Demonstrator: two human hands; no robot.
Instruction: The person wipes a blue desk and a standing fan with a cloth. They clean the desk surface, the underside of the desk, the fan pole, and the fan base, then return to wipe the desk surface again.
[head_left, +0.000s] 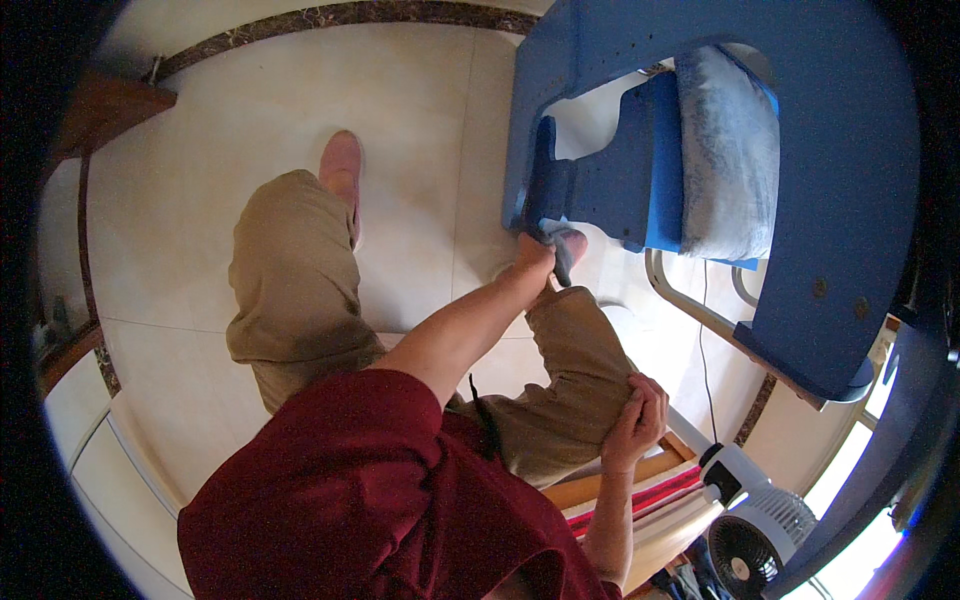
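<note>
My left hand (536, 253) reaches down past my right knee and grips a grey-blue cloth (562, 253). That cloth is against the lower corner of a blue panel (541, 180), part of a piece of blue furniture (832, 187). Part of the cloth hangs in front of my right shoe (576, 244). My right hand (636, 426) rests on the right knee of my brown trousers (570, 360), its fingers curled in and no object seen in them.
Behind the blue panel is a seat with a grey plush cushion (727, 157) on tubular metal legs (675, 296). A white fan (750, 525) stands at lower right, its cord (703, 352) hanging near the blue furniture. A striped cloth (660, 491) covers the wooden seat beside me.
</note>
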